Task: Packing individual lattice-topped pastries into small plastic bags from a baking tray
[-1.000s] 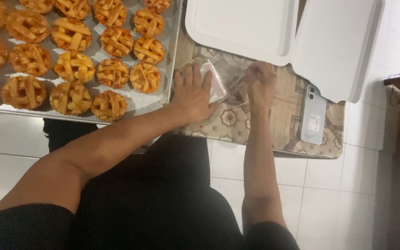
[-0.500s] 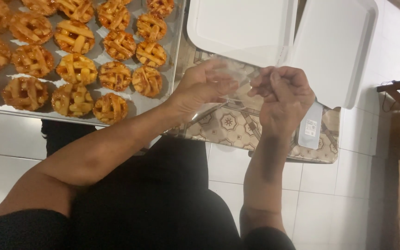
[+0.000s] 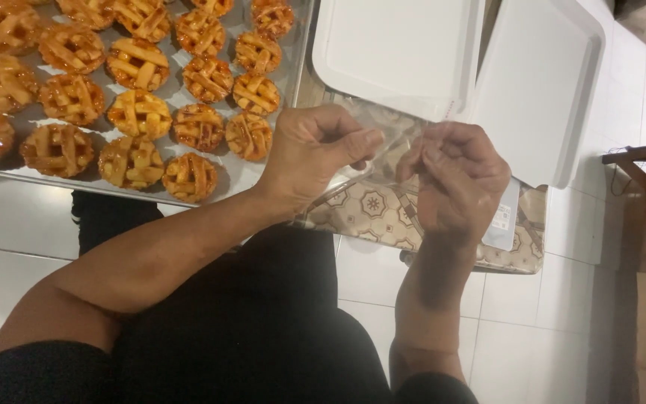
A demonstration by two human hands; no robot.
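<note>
1. A clear plastic bag [image 3: 396, 146] is held up between both hands, above the patterned table [image 3: 371, 213], just in front of the white trays [image 3: 398, 49].
2. Its top edge is stretched sideways, hand to hand; both are equally near.
3. The left hand [image 3: 315, 153] is pinched shut on one edge, the right hand [image 3: 457, 176] on the other.
4. A baking tray [image 3: 252, 173] of lattice tarts [image 3: 188, 177] lies just left.

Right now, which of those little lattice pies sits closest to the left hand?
The pie at the right end of the second row from the tray's near edge; it sits just left of the left hand, closer than any other.
</note>
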